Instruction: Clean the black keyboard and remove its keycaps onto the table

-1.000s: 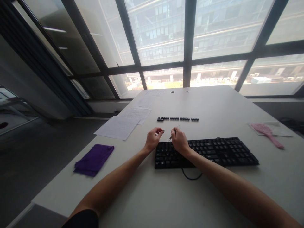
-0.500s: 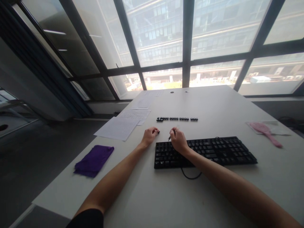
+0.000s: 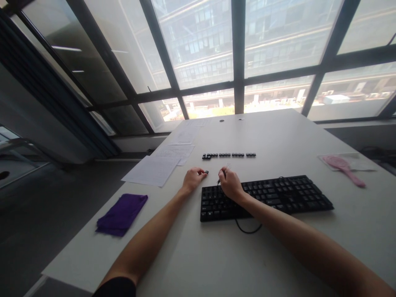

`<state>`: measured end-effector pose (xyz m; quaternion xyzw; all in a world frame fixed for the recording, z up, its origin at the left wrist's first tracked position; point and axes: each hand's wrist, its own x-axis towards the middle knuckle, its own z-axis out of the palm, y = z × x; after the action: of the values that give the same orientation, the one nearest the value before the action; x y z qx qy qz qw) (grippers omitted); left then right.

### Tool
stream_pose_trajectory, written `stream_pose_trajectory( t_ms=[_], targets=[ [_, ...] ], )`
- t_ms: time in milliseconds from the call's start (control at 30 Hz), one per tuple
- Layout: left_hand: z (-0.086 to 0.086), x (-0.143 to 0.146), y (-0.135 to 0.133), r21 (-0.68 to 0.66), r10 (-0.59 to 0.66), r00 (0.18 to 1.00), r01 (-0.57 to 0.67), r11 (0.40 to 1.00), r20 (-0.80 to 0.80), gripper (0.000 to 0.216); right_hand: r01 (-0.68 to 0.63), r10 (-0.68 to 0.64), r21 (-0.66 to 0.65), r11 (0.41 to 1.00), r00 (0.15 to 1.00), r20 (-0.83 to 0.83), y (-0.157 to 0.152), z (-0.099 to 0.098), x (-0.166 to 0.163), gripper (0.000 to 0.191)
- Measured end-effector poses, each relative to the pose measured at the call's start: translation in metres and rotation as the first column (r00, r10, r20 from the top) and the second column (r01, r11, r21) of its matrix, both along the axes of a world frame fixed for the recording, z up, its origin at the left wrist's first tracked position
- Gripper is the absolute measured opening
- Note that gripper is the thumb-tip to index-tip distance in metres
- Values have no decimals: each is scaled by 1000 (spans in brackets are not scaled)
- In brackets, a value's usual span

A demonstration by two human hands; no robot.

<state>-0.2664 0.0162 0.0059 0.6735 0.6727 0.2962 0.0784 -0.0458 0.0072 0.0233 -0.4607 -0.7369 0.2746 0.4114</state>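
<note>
My left hand (image 3: 192, 179) pinches a small black keycap (image 3: 206, 172) between thumb and fingertips, just beyond the keyboard's left end. My right hand (image 3: 230, 183) is closed around a thin keycap puller (image 3: 228, 167), whose wire loops stick out above the fist. A dark tip of it points down by the keyboard's top left edge. Beneath the right hand and wrist lies the black keyboard (image 3: 278, 198), its upper left keys partly hidden. Farther off, loose keycaps (image 3: 229, 155) stand in a row, with a few forming a short second row at the left.
A folded purple cloth (image 3: 122, 214) lies by the table's left edge. Paper sheets (image 3: 151, 170) run along that edge towards the window. On the right, a pink hairbrush (image 3: 343, 166) rests partly on a clear bag. A black cable (image 3: 248, 232) loops out from under the keyboard.
The left hand has turned its keycap slightly, so more of it shows. My right hand stays at nearly the same spot with the puller. The view has shifted a little.
</note>
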Motion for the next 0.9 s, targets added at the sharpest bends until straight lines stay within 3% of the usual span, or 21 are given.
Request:
stream_pose_trajectory(
  t_ms=[367, 900],
  targets=[
    [5, 21, 53, -59, 102, 995, -102, 993, 3, 17, -1, 1, -9, 1000, 1000, 14, 1, 0, -2, 23],
    [3, 36, 80, -109, 293, 954, -298, 948, -55, 28, -25, 25, -13, 1000, 1000, 12, 0, 1, -3, 24]
  ],
)
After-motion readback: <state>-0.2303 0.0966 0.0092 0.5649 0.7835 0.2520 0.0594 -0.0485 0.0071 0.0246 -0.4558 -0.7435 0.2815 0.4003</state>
